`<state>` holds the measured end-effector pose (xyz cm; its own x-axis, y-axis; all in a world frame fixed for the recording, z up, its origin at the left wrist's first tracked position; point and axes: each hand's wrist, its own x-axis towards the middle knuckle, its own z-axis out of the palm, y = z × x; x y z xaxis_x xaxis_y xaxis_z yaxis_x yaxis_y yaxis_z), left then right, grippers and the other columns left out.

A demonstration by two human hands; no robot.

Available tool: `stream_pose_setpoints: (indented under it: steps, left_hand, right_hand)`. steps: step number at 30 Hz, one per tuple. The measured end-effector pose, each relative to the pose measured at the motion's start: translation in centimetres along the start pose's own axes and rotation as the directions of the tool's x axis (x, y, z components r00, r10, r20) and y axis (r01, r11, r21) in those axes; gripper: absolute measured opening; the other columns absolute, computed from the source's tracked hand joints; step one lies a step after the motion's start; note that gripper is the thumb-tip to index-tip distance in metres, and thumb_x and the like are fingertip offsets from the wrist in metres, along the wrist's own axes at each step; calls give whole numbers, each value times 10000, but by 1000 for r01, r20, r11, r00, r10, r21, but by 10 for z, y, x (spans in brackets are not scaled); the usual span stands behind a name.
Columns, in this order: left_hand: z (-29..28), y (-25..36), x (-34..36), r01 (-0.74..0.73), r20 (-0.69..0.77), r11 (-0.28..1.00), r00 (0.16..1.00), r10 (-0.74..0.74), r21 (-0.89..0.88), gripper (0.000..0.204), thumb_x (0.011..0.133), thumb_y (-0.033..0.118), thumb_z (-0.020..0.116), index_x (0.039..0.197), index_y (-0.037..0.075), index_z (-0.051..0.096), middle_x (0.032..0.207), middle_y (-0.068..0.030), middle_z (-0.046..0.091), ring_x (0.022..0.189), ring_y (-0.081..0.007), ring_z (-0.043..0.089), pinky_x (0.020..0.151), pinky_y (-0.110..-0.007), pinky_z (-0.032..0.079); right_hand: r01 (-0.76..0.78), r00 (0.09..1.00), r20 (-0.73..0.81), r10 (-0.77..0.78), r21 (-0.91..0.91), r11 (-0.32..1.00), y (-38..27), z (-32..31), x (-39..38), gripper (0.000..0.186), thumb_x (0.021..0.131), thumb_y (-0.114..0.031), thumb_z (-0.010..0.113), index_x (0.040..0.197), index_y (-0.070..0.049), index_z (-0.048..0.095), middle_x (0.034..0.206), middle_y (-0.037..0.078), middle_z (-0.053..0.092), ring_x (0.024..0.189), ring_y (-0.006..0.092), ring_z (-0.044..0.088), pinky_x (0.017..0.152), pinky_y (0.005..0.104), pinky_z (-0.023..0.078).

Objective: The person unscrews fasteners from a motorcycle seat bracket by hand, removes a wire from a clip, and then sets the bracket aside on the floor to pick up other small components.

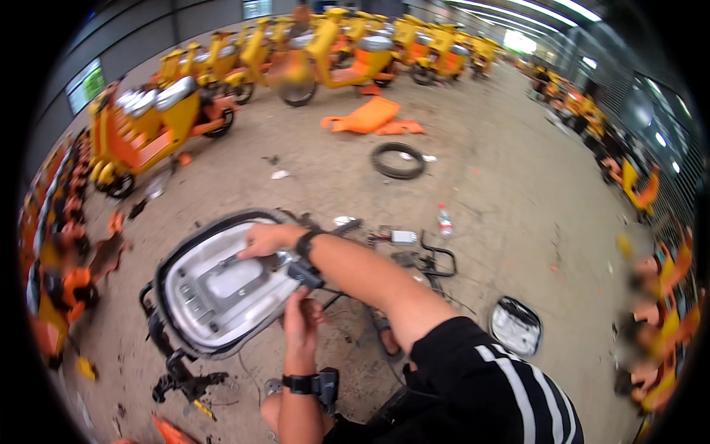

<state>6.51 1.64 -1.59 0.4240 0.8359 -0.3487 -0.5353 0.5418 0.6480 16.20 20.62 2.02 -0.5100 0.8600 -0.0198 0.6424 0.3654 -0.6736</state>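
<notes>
Two arms [370, 277]: right hand [268, 240] outstretched over shell [177, 281], left hand [302, 322] upright.

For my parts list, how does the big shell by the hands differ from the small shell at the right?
The big shell looks larger than the small shell. The right hand reaches into the big shell; the small shell lies untouched on the floor. Both have pale insides and dark rims.

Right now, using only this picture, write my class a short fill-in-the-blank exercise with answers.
1. The person's ____ hand is over the pale interior of the shell.
2. The black sleeve has ____ stripes.
3. The panels beyond the black tire are ____.

Missing words: right; white; orange.
</notes>
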Motion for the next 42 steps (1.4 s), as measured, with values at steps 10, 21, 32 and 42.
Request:
stream_pose_setpoints:
  steps: [10,21,32,42]
  left_hand:
    - [3,-3,-9,-23,-28,999,999,22,-35,156,865,249,555,810,110,509,550,-34,498,483,-135,450,464,-275,344]
    - [-3,-1,-3,-12,-15,1000,1000,11,-8,115,842,254,541,808,151,501,580,-13,483,514,-128,457,469,-259,332]
    - [0,-3,-3,-15,-21,998,1000,14,-67,115,850,207,532,810,99,540,548,-24,503,494,-119,447,473,-258,341]
    - [1,-1,-6,-42,-20,998,999,41,-45,120,852,207,540,814,93,539,547,-32,503,492,-128,453,475,-267,351]
  right_hand:
    - [-151,988,-15,153,94,984,-16,2,-21,435,788,-459,675,874,-36,733,832,126,693,767,243,647,702,369,495]
    - [-159,987,-9,160,84,984,-19,3,-18,415,800,-493,652,811,-89,751,830,101,697,778,229,652,713,352,495]
    - [-76,995,-75,68,-118,990,-19,9,-23,531,850,-566,540,685,-95,723,706,95,680,716,266,650,701,372,500]
    - [-115,989,-115,96,-170,979,-29,8,-30,568,848,-582,528,694,-72,725,698,130,674,750,305,654,737,384,506]
